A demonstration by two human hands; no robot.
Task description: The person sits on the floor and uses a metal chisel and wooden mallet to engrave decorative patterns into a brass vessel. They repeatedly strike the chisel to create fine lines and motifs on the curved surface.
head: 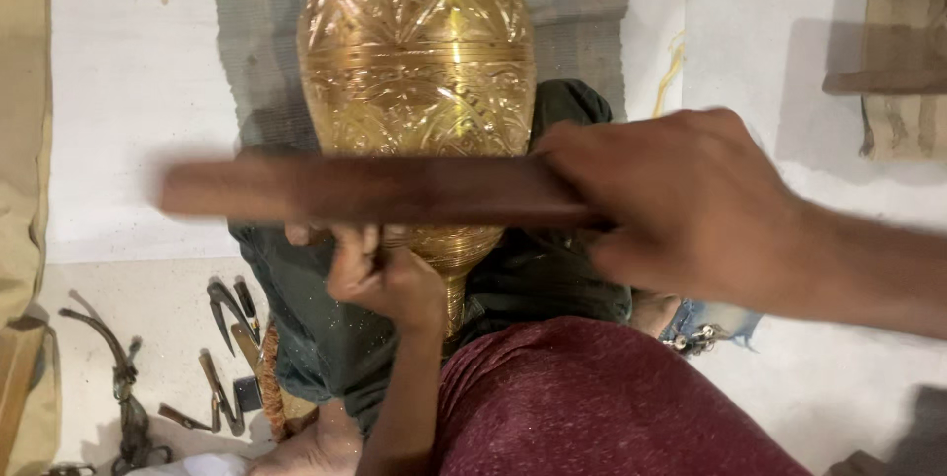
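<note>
One brass vase (417, 52), one wooden stick (365, 190) and two hands are seen. On the floor at the left, several small metal tools (225, 358) are laid together; about six can be counted, but the exact number cannot be told. Beside them one bent dark piece (118, 377) is lying.

The left hand (380, 274) is closed tightly at the lower part of the vase, just under the stick; something thin seems to be pinched in the fingers, but what it is cannot be told. The vase is engraved with patterns and is placed in the middle, resting on the dark green cloth (326, 338) of the lap, its narrow end pointed toward the person. The stick is blurred and is held across the front of the vase, so the lower belly of the vase is partly hidden by it. The right hand (681, 205) is wrapped firmly around the right end of the stick.

A dark red garment (602, 407) is seen at the bottom. The floor (128, 91) is pale and whitish, with a grey strip behind the vase.
</note>
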